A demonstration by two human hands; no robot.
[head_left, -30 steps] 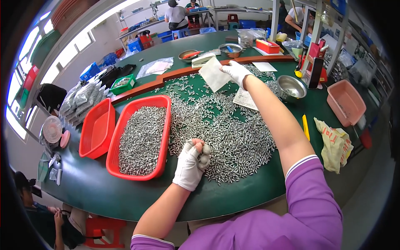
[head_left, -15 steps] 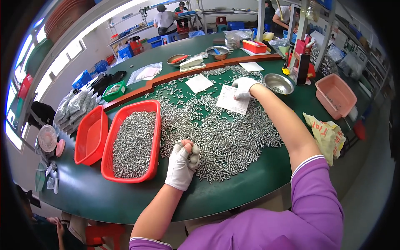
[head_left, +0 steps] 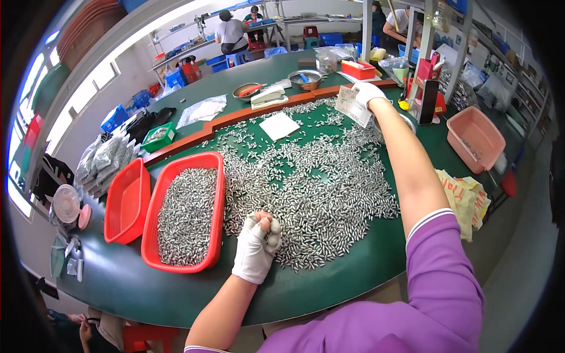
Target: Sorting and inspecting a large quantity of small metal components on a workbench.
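A pale printed paper sheet (head_left: 351,106) is pinched in my gloved right hand (head_left: 369,93), held tilted near the far right edge of the work area. Beneath it spreads a wide heap of small silvery, spindle-shaped metal pieces (head_left: 329,200). My left hand (head_left: 258,247), in a white glove with bare fingertips showing, rests at the near edge of the heap. Its fingers are curled closed, and what they hold, if anything, is hidden. A blank white card (head_left: 279,126) lies at the heap's far side. My right forearm partly covers a steel bowl (head_left: 406,122).
Left of the heap stands a red basket (head_left: 219,194) full of the same pieces, beside a second red basket (head_left: 126,203). A wooden strip (head_left: 235,119) borders the far side. A pink tub (head_left: 477,138), a phone (head_left: 428,101) and a yellow bag (head_left: 462,197) are at right.
My right hand has moved away and to the right, carrying the sheet from over the heap to the far strip. My left hand stays closed by the heap. The view has tilted slightly.
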